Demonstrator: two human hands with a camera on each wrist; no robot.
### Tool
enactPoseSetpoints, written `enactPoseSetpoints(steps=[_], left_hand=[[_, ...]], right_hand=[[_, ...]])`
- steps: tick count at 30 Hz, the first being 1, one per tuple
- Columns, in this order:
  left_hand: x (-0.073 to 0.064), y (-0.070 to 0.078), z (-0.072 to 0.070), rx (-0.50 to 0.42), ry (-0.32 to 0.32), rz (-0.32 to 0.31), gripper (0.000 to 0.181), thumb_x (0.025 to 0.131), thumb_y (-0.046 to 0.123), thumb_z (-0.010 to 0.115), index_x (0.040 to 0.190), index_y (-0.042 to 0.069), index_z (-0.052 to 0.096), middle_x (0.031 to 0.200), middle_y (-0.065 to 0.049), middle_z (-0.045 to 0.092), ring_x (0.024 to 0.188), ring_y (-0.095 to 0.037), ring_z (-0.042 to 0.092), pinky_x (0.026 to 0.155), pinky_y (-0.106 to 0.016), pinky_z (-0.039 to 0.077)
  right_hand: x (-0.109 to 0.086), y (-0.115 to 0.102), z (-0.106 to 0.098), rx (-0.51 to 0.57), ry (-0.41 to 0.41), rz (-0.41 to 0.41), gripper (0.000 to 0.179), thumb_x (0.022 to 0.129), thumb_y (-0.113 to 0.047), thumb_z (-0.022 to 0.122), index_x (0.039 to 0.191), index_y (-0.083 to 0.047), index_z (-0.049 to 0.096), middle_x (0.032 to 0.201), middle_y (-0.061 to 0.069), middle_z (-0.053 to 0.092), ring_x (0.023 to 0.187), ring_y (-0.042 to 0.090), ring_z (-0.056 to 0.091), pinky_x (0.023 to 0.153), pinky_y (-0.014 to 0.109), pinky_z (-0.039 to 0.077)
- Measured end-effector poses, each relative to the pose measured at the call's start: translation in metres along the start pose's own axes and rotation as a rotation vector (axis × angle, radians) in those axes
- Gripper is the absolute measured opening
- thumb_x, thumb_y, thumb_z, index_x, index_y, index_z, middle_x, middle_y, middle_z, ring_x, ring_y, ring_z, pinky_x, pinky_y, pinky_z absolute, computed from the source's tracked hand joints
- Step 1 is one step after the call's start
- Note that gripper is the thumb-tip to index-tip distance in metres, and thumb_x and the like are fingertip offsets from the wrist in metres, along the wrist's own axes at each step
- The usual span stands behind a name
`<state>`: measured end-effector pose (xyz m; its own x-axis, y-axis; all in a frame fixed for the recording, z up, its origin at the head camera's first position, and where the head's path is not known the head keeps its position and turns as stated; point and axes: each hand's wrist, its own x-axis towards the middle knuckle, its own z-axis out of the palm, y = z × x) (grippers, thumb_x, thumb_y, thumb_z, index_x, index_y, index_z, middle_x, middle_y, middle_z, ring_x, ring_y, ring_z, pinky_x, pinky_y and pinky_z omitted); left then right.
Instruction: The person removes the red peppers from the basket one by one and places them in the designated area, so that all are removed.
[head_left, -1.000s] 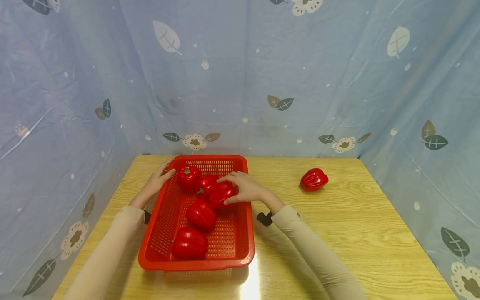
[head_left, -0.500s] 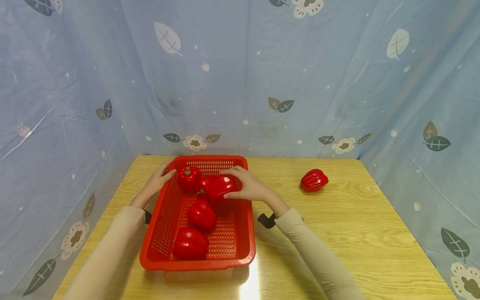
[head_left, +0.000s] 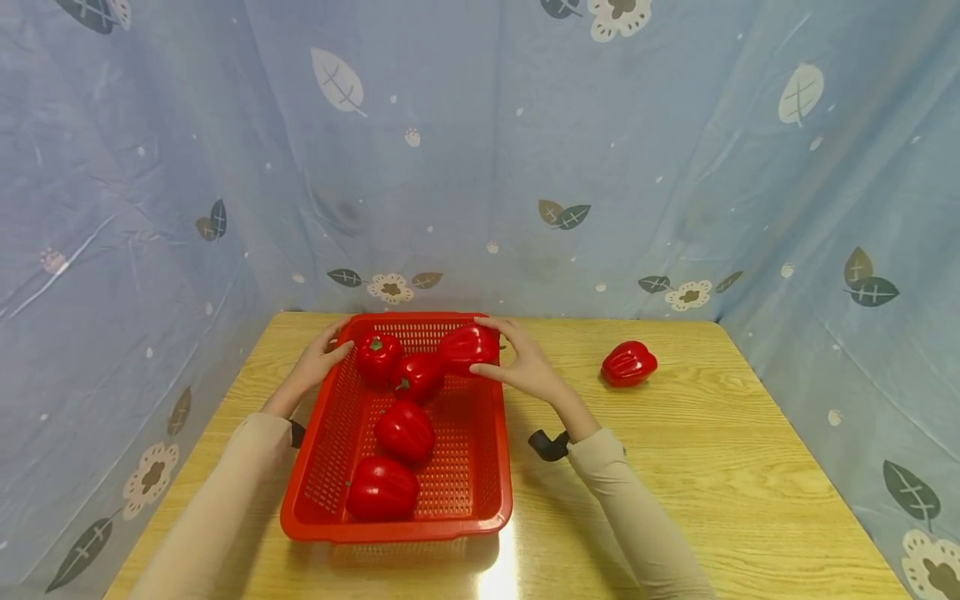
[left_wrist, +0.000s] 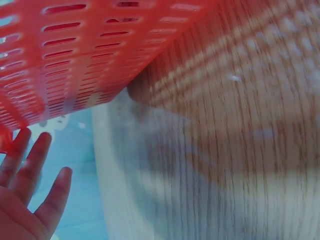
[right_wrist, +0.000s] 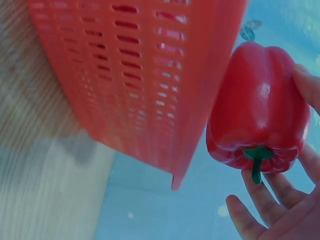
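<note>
A red plastic basket [head_left: 397,531] with slotted walls stands on the left half of the table. My right hand [head_left: 528,367] holds a red bell pepper [head_left: 468,348] over the basket's far right rim. In the right wrist view that bell pepper [right_wrist: 260,102] is above the rim, green stem toward the palm, between thumb and fingers. My left hand [head_left: 311,367] rests at the basket's far left rim. The left wrist view shows its fingers [left_wrist: 56,197] fairly straight, some touching the basket's outer side. Several other red bell peppers [head_left: 405,431] lie inside the basket.
One more red bell pepper [head_left: 628,364] lies on the wooden table [head_left: 675,467], right of the basket. A blue patterned curtain [head_left: 480,167] hangs behind the table and along both sides.
My right hand has lifted the bell pepper from among the others and carried it right and away from me to the rim. The left hand stays at the left rim.
</note>
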<state>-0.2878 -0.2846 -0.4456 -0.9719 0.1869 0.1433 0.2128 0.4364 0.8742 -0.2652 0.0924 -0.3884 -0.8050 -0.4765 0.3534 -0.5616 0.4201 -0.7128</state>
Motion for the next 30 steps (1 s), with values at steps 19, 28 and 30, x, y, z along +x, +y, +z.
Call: enactPoseSetpoints(steps=[19, 28, 30], left_hand=[[-0.010, 0.033, -0.001, 0.031, 0.012, 0.002, 0.055, 0.093, 0.006, 0.051, 0.141, -0.007, 0.028, 0.130, -0.035, 0.042, 0.109, -0.046, 0.048, 0.080, -0.030, 0.045], [0.004, 0.000, -0.004, -0.007, 0.016, -0.021, 0.059, 0.092, 0.011, 0.055, 0.144, 0.002, 0.029, 0.135, -0.028, 0.042, 0.120, -0.042, 0.042, 0.091, -0.051, 0.041], [0.005, -0.002, -0.003, 0.001, 0.016, -0.021, 0.059, 0.092, 0.012, 0.055, 0.144, 0.003, 0.029, 0.134, -0.028, 0.042, 0.119, -0.041, 0.043, 0.088, -0.046, 0.043]], right_hand=[[-0.023, -0.004, -0.033, 0.053, 0.197, 0.050, 0.063, 0.079, -0.013, 0.073, 0.134, -0.002, 0.045, 0.127, 0.017, 0.049, 0.114, 0.032, 0.045, 0.095, 0.055, 0.037], [-0.033, 0.022, -0.042, 0.081, 0.225, 0.132, 0.066, 0.080, -0.014, 0.072, 0.138, -0.004, 0.041, 0.132, 0.019, 0.045, 0.118, 0.035, 0.042, 0.096, 0.057, 0.036], [-0.034, 0.036, -0.042, 0.079, 0.238, 0.145, 0.067, 0.080, -0.016, 0.073, 0.138, -0.006, 0.041, 0.133, 0.017, 0.045, 0.118, 0.035, 0.042, 0.095, 0.056, 0.036]])
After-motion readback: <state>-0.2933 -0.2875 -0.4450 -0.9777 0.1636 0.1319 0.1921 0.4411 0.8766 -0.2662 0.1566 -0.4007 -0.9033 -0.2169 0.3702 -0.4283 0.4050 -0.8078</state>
